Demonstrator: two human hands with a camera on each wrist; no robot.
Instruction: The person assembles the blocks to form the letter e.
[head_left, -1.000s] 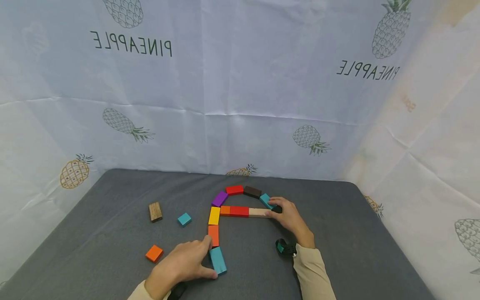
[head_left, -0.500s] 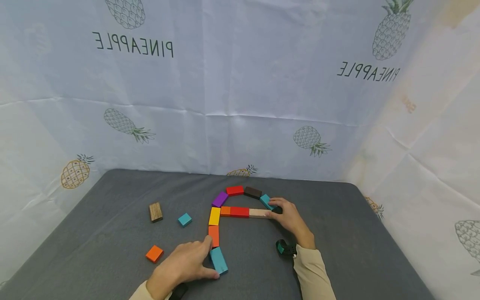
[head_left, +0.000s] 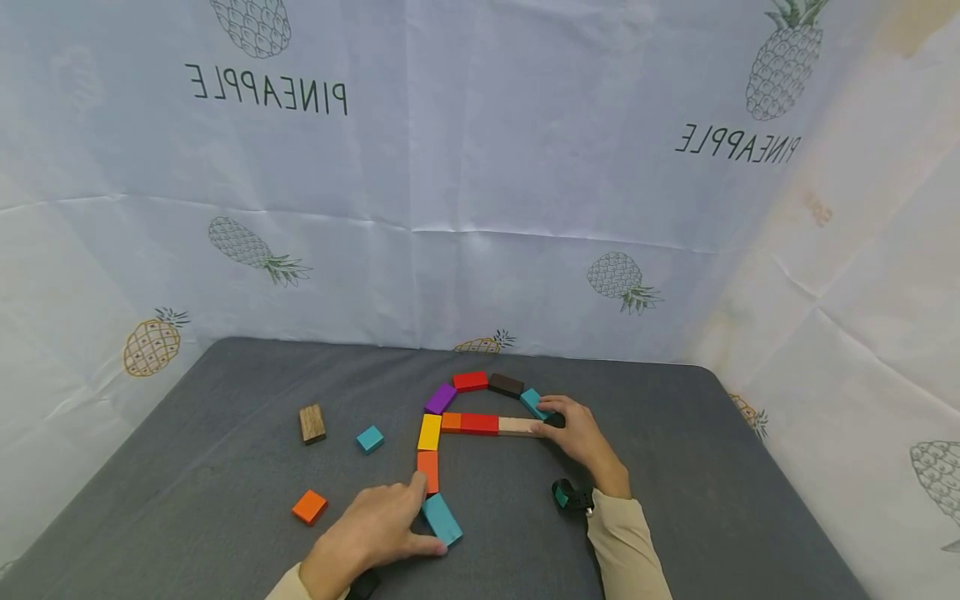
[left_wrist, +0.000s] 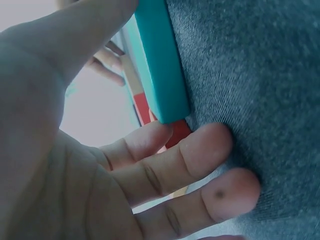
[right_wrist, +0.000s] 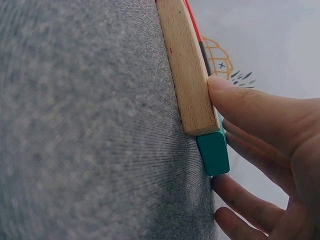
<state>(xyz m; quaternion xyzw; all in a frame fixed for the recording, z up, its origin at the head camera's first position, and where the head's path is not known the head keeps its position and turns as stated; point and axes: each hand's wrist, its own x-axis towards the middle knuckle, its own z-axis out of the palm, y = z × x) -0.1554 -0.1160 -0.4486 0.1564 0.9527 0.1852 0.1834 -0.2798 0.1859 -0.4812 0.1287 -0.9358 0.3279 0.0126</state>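
In the head view, my left hand pinches a blue wooden block lengthwise, thumb at its near end, index finger at its far end. An orange block sits just beyond it, then yellow, purple, red and dark brown blocks curve rightward in a row. My right hand is at the row's right end, with its fingertips around a teal block. Its thumb touches the upper edge of a light wood block, whose end meets the teal one.
Between the yellow and light wood blocks lie a short orange block and a red one. Loose to the left are a brown block, a small blue block and an orange block. A pineapple-print curtain borders the grey table.
My left hand has shifted slightly right, swinging the near end of the blue block rightward so that it slants more. The right hand and the other blocks stay in place.
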